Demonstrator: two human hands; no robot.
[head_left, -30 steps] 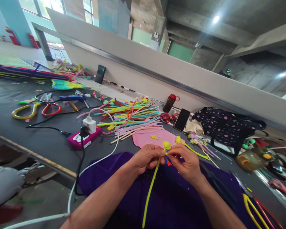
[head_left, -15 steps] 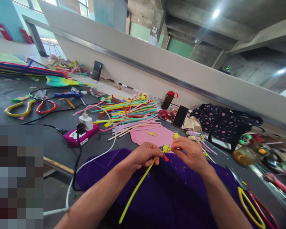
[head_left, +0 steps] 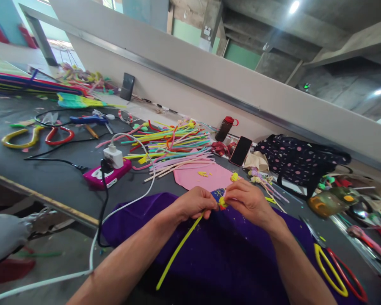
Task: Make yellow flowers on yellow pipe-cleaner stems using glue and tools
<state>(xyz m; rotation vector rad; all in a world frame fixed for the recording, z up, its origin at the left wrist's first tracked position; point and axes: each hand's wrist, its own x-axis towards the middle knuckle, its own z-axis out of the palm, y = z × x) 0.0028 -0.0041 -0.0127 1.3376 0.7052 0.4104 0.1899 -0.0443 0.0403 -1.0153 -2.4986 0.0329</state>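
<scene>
Between my two hands is a small yellow fuzzy piece with a bit of red at its lower side. My left hand is closed, its thumb and fingers pinching a yellow pipe cleaner whose long free end slants down to the left. My right hand pinches the right side of the small yellow piece with thumb and fingertips. Whether the piece and the pipe cleaner are joined is hidden by my fingers. Dark purple cloth lies beneath both hands. Just beyond them, a yellow fuzzy ball rests on a pink sheet.
A pile of coloured pipe cleaners lies behind the pink sheet. Scissors are at the right, another pair at the left. A magenta power strip trails cables. A phone, bottle and patterned bag stand along the partition.
My hands have drawn slightly closer together, and my right fingers now cover more of the yellow piece. The pipe cleaner's free end has shifted slightly up and left. The view has tilted a little.
</scene>
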